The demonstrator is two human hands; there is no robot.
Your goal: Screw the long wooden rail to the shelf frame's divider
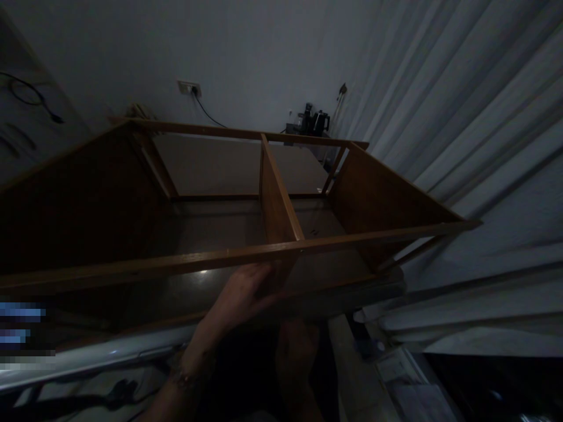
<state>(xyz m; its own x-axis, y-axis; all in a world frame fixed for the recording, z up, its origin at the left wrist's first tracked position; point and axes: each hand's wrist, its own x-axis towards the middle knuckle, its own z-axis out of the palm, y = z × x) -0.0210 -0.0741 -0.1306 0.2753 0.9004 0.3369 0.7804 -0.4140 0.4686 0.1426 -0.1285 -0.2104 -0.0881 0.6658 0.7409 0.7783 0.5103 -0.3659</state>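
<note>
- Head view, the only one I have: one wooden cabinet frame (281, 234), brown, lying open-side up in a dim room; it fills the middle of the picture.
- I count two compartments in the frame, split by one upright divider panel (277, 199) that runs from the far rail to the near rail (220, 258).
- Two end panels: a dark one on my left (74, 199) and a lighter one on my right (378, 199).
- Two hands, both mine, low in the centre. My left hand (244, 293) reaches up from below; its fingers lie against the near rail just where the divider meets it, touching the wood. I cannot tell whether they curl round the rail or merely press on it.
- My right hand (297, 351) sits lower, under the frame's near edge, in deep shadow; whether its grip is wide, narrow or holding something I cannot tell.
- One bracelet or band (187, 378) at the left wrist, detail blurred.
- One wall socket (189, 88) on the far wall, with one dark cable (209, 114) hanging from it.
- One cluster of dark appliances (312, 122) beyond the frame's far right corner; their number is too small to count.
- One pale pleated curtain (461, 117) fills the right side.
- No brand, label or writing is legible anywhere; a few dark marks (314, 232) on the inner panel cannot be read.
</note>
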